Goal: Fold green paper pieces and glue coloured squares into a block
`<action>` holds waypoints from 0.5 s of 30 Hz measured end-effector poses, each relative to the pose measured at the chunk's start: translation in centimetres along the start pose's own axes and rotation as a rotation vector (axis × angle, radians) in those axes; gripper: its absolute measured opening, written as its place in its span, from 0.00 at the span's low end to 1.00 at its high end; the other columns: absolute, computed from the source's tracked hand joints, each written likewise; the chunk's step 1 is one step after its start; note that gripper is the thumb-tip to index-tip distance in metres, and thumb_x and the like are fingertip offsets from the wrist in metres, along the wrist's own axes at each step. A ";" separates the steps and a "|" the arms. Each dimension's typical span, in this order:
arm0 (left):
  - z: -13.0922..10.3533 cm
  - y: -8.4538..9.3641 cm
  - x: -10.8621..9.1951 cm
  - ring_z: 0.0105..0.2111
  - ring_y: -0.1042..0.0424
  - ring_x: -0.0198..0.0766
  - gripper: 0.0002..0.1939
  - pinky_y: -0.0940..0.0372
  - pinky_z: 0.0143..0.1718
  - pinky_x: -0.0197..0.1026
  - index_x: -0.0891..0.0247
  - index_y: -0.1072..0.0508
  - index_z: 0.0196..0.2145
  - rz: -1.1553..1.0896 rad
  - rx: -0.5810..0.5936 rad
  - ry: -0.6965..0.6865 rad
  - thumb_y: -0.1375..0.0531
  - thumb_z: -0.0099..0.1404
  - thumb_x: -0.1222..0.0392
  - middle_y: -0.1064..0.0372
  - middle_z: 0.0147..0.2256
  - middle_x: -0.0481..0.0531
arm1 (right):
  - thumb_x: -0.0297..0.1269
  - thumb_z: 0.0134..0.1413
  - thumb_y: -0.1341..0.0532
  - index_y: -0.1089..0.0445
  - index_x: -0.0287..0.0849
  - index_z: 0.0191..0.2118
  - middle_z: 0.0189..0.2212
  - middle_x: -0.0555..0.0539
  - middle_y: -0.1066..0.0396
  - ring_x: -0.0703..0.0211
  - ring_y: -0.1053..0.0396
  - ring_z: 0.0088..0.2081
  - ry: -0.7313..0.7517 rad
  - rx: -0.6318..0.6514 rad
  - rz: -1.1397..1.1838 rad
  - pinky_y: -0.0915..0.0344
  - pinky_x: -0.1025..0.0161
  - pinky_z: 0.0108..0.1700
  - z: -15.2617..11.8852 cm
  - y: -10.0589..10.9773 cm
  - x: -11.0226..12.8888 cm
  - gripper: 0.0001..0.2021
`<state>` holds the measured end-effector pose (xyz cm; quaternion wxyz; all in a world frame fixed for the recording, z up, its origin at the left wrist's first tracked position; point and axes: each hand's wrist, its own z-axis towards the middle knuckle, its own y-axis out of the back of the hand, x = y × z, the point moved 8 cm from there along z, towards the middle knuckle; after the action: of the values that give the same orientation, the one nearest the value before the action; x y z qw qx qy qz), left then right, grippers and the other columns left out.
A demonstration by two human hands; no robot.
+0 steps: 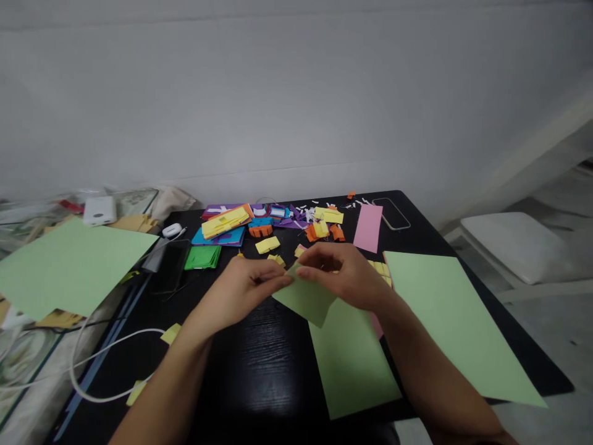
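Note:
Between my two hands, above the black table, is a small piece of light green paper, tilted with one corner up. My left hand pinches its upper left edge between thumb and fingers. With thumb and curled fingers, my right hand grips the same piece near its top corner. Below and to the right of it lies a larger green sheet, partly covered by the held piece and my right forearm. A folded yellow paper piece lies just beyond my left hand.
Another green sheet overhangs the right table edge. A pink strip and a phone case lie at the back right. Folded green papers, yellow papers and white scraps sit behind. A white cable loops at left beside a dark phone.

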<state>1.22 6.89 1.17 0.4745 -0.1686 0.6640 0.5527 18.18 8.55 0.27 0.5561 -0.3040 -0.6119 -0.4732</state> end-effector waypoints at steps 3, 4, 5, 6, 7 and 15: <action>0.1 -0.9 -0.4 0.23 0.39 0.32 0.17 0.47 0.24 0.35 0.62 0.20 0.30 0.021 0.044 -0.015 0.38 0.72 0.49 0.33 0.22 0.45 | 0.47 0.60 0.29 0.20 0.44 0.32 0.28 0.50 0.21 0.60 0.27 0.31 0.044 -0.054 -0.032 0.32 0.63 0.34 0.1 -0.6 0.2 0.12; 0.1 -0.9 -0.3 0.24 0.37 0.33 0.17 0.45 0.25 0.35 0.62 0.20 0.30 0.013 0.031 -0.013 0.38 0.73 0.49 0.31 0.23 0.46 | 0.47 0.60 0.30 0.21 0.44 0.31 0.27 0.50 0.22 0.61 0.28 0.30 0.057 -0.080 -0.037 0.33 0.63 0.33 0.1 -0.5 0.3 0.12; 0.2 -0.7 -0.2 0.25 0.35 0.33 0.17 0.43 0.26 0.35 0.62 0.20 0.31 -0.002 0.013 -0.009 0.38 0.73 0.49 0.29 0.25 0.47 | 0.48 0.60 0.30 0.21 0.44 0.31 0.27 0.50 0.22 0.60 0.28 0.29 0.063 -0.110 -0.036 0.33 0.62 0.33 0.1 -0.4 0.3 0.13; 0.2 -0.5 -0.1 0.26 0.32 0.34 0.16 0.41 0.28 0.35 0.62 0.19 0.32 -0.020 -0.005 -0.003 0.38 0.73 0.49 0.26 0.27 0.48 | 0.48 0.60 0.30 0.21 0.44 0.31 0.27 0.50 0.22 0.60 0.29 0.29 0.064 -0.140 -0.028 0.33 0.62 0.33 0.1 -0.2 0.2 0.13; 0.2 -0.2 0.1 0.28 0.30 0.35 0.16 0.38 0.29 0.35 0.62 0.19 0.33 -0.041 -0.020 0.005 0.37 0.73 0.49 0.24 0.29 0.49 | 0.49 0.60 0.30 0.21 0.44 0.31 0.27 0.50 0.23 0.60 0.29 0.29 0.060 -0.166 -0.015 0.33 0.62 0.33 0.1 0.0 0.2 0.14; 0.4 1.1 1.1 0.26 0.29 0.34 0.12 0.36 0.28 0.35 0.63 0.20 0.35 -0.178 -0.126 0.058 0.36 0.70 0.52 0.23 0.29 0.50 | 0.53 0.58 0.29 0.22 0.43 0.34 0.30 0.48 0.22 0.59 0.28 0.31 0.006 -0.210 0.087 0.31 0.62 0.34 0.4 0.6 -0.6 0.17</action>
<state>0.02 7.94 0.96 0.4910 -0.2723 0.6237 0.5438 18.69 9.25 -0.12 0.5432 -0.3856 -0.5434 -0.5109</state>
